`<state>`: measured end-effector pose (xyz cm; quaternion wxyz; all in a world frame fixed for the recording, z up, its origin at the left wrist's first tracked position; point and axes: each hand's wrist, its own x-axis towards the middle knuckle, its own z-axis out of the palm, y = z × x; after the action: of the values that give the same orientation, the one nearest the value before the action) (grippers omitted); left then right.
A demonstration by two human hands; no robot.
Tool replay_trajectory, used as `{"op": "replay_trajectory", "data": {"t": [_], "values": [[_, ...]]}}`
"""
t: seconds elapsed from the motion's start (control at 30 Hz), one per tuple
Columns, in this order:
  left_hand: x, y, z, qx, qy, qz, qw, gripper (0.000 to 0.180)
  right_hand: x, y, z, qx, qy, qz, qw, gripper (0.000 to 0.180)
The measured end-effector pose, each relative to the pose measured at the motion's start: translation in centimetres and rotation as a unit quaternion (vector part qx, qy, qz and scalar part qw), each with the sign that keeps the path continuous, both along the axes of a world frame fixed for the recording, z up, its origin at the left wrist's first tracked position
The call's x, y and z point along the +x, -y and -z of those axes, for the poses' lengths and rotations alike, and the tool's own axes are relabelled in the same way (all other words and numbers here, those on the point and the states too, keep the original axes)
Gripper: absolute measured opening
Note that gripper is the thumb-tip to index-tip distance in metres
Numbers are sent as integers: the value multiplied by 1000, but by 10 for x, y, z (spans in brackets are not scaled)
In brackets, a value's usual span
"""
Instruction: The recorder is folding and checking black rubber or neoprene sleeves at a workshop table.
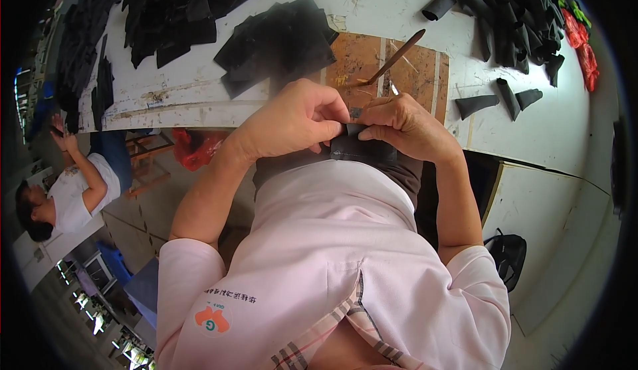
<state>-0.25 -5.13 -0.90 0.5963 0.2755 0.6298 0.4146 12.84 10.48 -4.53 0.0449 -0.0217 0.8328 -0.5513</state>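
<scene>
Close in front of my body, a small black piece of sheet material is pinched at its upper edge between both hands. The fingertips of my left hand are closed on its left side. My right hand grips the right side, thumb pressed against the fingers. The edge between the fingertips looks folded over, though the fingers hide part of it. Just beyond the hands, a brush with a dark wooden handle rests on a stained brown board.
Flat black pieces lie fanned on the white table, with larger stacks farther left. Rolled black pieces are heaped at the far right, a few loose ones nearer. A red bag and another person are at left.
</scene>
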Motion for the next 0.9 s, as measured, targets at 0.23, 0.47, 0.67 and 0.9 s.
{"op": "replay_trajectory", "data": {"t": [0.23, 0.47, 0.67, 0.9], "values": [[19, 6, 22, 61, -183, -117, 974, 9, -6, 22, -3, 215, -121, 212, 946, 12], [55, -14, 21, 211, -363, -284, 862, 11, 7, 51, -8, 38, -143, 365, 919, 18], [53, -13, 27, 216, -529, -280, 771, 12, -3, 54, -4, 183, -193, 351, 898, 14], [29, -4, 26, 188, 289, -344, 873, 13, -3, 44, 13, -124, -84, 386, 910, 7]]}}
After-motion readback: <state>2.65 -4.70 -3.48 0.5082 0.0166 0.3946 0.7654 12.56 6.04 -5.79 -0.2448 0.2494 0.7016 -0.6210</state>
